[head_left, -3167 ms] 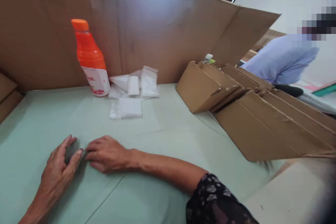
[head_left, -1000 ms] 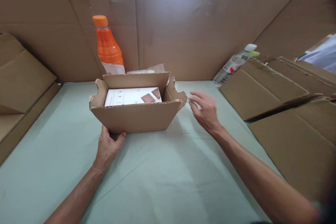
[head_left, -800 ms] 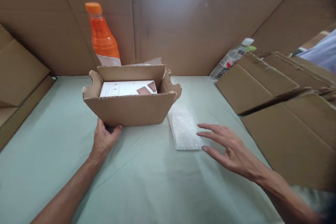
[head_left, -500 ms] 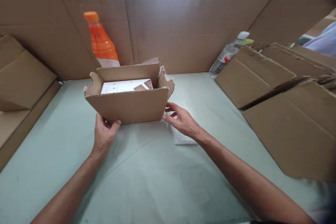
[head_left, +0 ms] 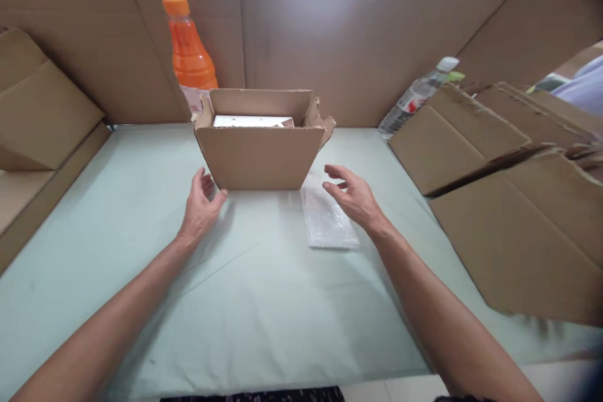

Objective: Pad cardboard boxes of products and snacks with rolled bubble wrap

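Observation:
An open-topped cardboard box (head_left: 261, 157) stands upright on the cloth-covered table, a white printed box (head_left: 245, 121) showing inside it. By its lower left corner is my left hand (head_left: 201, 207), fingers apart and thumb close to the cardboard; whether it still touches is hard to tell. My right hand (head_left: 351, 193) hovers off the right side, its fingers spread with a gap to the box. Beneath and beside that hand lies a flat sheet of bubble wrap (head_left: 327, 220), its far end partly hidden behind the box.
Behind the box stands a bottle with orange liquid (head_left: 192, 56). A clear bottle (head_left: 417, 97) leans at the back right. Folded cardboard boxes (head_left: 522, 232) crowd the right side; another large carton (head_left: 47, 119) is at the left. Cardboard panels (head_left: 301, 38) wall the back.
The box now sits squarer and farther from me. My right hand has let go and moved away to the right; my left hand has loosened at the corner. More bubble wrap shows.

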`<control>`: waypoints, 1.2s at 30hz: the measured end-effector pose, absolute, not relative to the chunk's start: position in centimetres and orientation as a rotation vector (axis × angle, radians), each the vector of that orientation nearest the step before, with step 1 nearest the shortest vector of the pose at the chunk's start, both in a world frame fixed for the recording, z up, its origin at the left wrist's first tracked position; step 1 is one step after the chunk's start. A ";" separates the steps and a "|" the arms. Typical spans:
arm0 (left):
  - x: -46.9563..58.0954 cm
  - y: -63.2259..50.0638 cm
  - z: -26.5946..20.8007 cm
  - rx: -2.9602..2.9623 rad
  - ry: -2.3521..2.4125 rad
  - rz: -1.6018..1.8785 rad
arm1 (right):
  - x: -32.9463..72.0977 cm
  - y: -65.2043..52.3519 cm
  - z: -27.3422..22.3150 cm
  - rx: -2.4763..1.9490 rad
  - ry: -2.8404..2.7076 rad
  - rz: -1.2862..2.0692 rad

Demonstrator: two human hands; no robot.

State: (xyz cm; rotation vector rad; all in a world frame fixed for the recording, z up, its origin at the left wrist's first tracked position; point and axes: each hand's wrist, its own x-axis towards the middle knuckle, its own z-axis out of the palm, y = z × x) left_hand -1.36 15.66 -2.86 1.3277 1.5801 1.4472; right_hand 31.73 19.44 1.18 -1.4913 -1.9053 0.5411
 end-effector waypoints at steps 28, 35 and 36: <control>5.2 2.2 0.5 0.932 1.119 0.970 | 26.5 2.8 0.3 -1.165 -2.086 0.501; 3.4 3.6 0.4 0.943 1.246 1.106 | 25.0 -0.7 2.4 -1.085 -1.827 0.465; 3.0 4.4 0.5 0.967 1.274 1.132 | 24.9 -1.3 2.9 -1.048 -1.818 0.464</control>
